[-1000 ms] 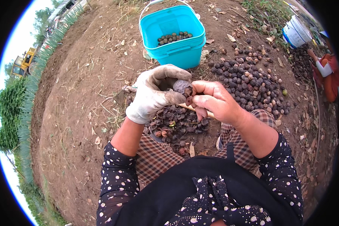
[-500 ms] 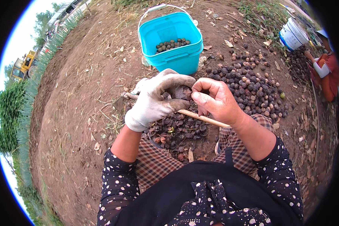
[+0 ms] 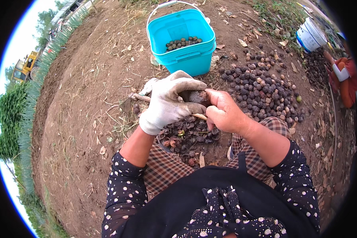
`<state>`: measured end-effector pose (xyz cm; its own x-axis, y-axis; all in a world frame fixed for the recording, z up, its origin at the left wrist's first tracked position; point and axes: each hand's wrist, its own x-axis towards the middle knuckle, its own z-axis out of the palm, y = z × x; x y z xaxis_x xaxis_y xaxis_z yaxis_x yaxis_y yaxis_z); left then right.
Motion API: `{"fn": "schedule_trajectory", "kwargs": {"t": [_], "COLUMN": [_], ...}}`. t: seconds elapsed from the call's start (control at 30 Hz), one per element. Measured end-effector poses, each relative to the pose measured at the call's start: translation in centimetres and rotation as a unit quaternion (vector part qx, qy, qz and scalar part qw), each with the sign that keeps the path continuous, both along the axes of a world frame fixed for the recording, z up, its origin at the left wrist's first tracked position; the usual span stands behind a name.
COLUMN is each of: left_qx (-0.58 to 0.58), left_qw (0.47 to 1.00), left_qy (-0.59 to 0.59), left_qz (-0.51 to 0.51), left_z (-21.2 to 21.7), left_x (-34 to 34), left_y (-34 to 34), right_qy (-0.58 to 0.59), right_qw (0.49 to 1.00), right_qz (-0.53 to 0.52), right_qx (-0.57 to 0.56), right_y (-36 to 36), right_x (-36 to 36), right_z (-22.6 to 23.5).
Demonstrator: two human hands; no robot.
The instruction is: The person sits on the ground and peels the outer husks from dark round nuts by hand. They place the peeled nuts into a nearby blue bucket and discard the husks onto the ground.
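So your left hand [image 3: 168, 103], in the dirty white work glove, is curled around a dark husked nut [image 3: 195, 96], fingers wrapped over the top and thumb under it. The nut sits right between both hands, touching each. Your bare right hand [image 3: 223, 113] is closed tight on a thin wooden-handled tool [image 3: 199, 116], only a bit of it poking out toward the glove. Straight below the hands there's a pile of husk scraps [image 3: 188, 137] on the ground between your knees. The heap of unpeeled nuts [image 3: 261, 89] lies just to the right, and the turquoise bucket [image 3: 182, 39] with a few nuts in it stands up ahead.
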<state>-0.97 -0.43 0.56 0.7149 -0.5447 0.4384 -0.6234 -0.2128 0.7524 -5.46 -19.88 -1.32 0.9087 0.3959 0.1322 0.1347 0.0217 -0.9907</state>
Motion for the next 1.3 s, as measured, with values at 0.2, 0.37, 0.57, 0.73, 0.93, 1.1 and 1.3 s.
{"fn": "schedule_trajectory", "kwargs": {"t": [0.2, 0.37, 0.57, 0.73, 0.93, 1.1, 1.3], "left_qx": [-0.132, -0.131, -0.193, -0.255, -0.160, -0.160, -0.223], "left_qw": [0.977, 0.983, 0.950, 0.921, 0.968, 0.963, 0.935], "left_qy": [0.166, 0.125, 0.242, 0.292, 0.191, 0.214, 0.270], "left_qz": [-0.028, -0.038, -0.031, -0.039, -0.024, -0.047, -0.052], "left_z": [-0.3, -0.2, -0.6, 0.0, -0.3, -0.5, -0.5], "left_x": [0.1, -0.2, -0.5, -0.5, -0.3, -0.5, -0.3], "left_y": [-0.2, -0.6, -1.3, -1.0, -1.0, -1.0, -0.7], "right_qy": [0.109, 0.036, 0.015, 0.077, -0.051, 0.027, 0.111], "right_qw": [0.988, 0.997, 0.999, 0.990, 0.999, 0.999, 0.987], "right_qz": [0.070, 0.043, -0.017, 0.040, 0.002, -0.009, 0.023], "right_qx": [0.084, 0.045, 0.050, 0.112, 0.002, 0.017, 0.113], "right_y": [-1.3, -1.2, -0.3, -1.3, -1.4, -1.1, -1.1], "right_x": [0.5, 0.4, 0.4, 0.5, 0.9, 0.6, 0.5], "right_z": [0.8, 0.8, -0.6, 1.2, 0.7, 0.0, 1.1]}}
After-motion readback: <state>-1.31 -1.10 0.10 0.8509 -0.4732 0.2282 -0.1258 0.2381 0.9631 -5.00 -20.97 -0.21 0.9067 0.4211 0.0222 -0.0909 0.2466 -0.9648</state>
